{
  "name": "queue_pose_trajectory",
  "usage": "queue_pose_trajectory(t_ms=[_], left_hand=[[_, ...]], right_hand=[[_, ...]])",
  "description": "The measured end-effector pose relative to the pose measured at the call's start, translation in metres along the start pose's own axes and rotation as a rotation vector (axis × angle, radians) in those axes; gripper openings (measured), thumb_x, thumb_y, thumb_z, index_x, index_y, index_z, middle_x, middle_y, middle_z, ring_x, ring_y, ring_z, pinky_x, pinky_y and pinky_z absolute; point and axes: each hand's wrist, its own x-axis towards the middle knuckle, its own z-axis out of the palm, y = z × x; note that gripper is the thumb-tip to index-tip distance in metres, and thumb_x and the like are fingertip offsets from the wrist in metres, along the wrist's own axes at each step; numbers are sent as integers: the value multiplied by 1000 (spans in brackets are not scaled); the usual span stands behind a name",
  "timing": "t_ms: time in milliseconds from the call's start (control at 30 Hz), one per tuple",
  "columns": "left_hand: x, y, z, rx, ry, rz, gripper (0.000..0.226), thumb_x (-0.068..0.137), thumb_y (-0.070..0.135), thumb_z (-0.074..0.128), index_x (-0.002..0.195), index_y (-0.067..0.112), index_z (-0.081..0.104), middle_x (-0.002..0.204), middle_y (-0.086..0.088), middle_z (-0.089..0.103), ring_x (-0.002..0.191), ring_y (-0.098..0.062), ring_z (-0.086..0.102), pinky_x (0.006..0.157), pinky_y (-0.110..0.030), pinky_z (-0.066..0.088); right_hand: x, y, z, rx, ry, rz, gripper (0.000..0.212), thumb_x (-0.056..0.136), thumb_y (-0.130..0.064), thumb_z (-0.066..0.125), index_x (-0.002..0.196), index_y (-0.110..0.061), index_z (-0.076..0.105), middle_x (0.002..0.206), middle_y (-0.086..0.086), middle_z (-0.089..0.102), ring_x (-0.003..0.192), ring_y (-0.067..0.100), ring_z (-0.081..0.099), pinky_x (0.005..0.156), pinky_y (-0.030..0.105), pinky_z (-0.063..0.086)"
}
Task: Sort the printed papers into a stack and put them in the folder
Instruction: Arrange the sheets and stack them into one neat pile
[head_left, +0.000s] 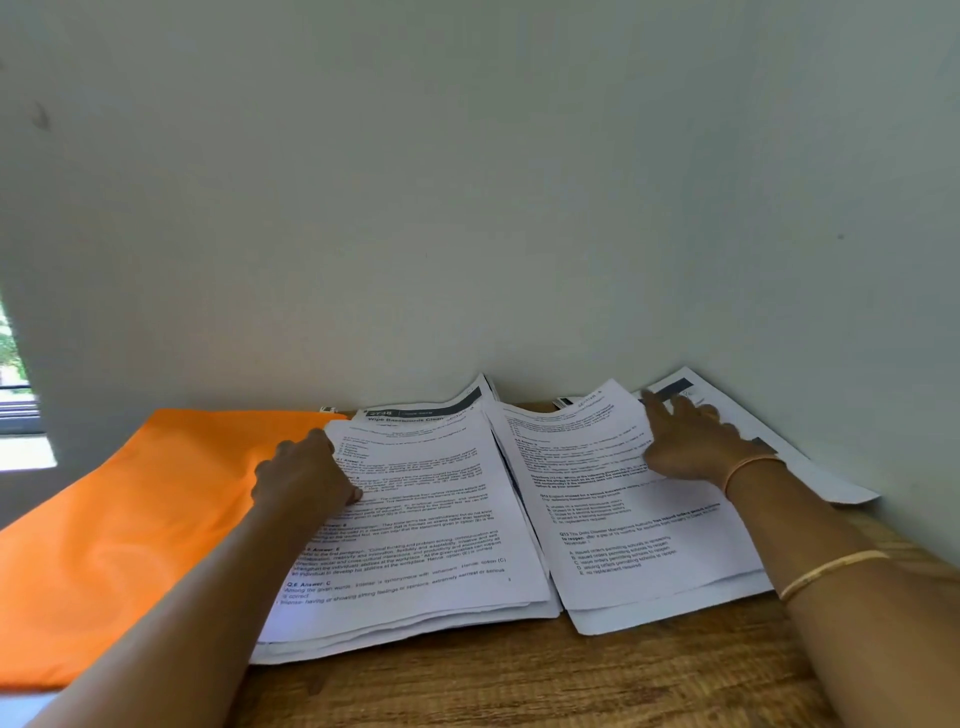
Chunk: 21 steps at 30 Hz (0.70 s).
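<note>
Your left hand sits on the left pile edge mid-frame, can't tell if it's gripping, probably squaring it. Meanwhile your right hand presses the right pile with straight fingers, likely pinning it. The orange folder waits lower left.

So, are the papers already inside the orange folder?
No: the left pile and right pile of papers lie on the table outside the orange folder, the left hand on one, the right hand on the other.
</note>
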Motion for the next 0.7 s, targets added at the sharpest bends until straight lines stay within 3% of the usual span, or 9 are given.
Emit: queue_pose_trajectory(t_ms=[67, 167, 367, 600, 700], left_hand=[[-1, 1, -1, 3, -1, -2, 67, 74, 36, 77, 128, 15, 44, 122, -11, 50, 114, -31, 48, 83, -35, 42], [-3, 1, -5, 27, -2, 6, 68, 75, 36, 77, 127, 12, 42, 122, -12, 52, 114, -29, 49, 88, -35, 43], [-1, -7, -8, -130, 61, -8, 67, 73, 18, 80, 126, 4, 42, 116, -18, 56, 108, -35, 53, 76, -35, 42], [5, -12, -12, -172, 168, 18, 55, 82, 13, 71, 129, 3, 45, 116, -18, 60, 108, -34, 53, 72, -31, 36], [7, -14, -12, -161, 196, 27, 42, 85, 10, 64, 124, 5, 48, 105, -14, 61, 92, -29, 52, 67, -30, 34]], right_hand=[[0, -13, 3, 53, -1, -161, 77, 96, -47, 44, 152, -29, -5, 160, 7, -1, 146, 32, 0, 117, 50, 12], [-7, -39, 11, 142, -134, -314, 78, 90, -65, 35, 151, -34, 0, 161, 2, -5, 147, 25, -6, 117, 55, 4], [-22, -60, 24, 15, -354, -354, 78, 89, -71, 21, 152, -31, 0, 160, 3, -7, 147, 27, -10, 116, 46, -5], [-16, -61, 27, -22, -365, -360, 81, 86, -75, 17, 152, -32, 1, 161, 3, -4, 148, 25, -3, 119, 47, -2], [-17, -60, 26, -12, -363, -376, 81, 86, -74, 16, 152, -31, 2, 161, 2, -2, 148, 24, -1, 119, 45, -2]])
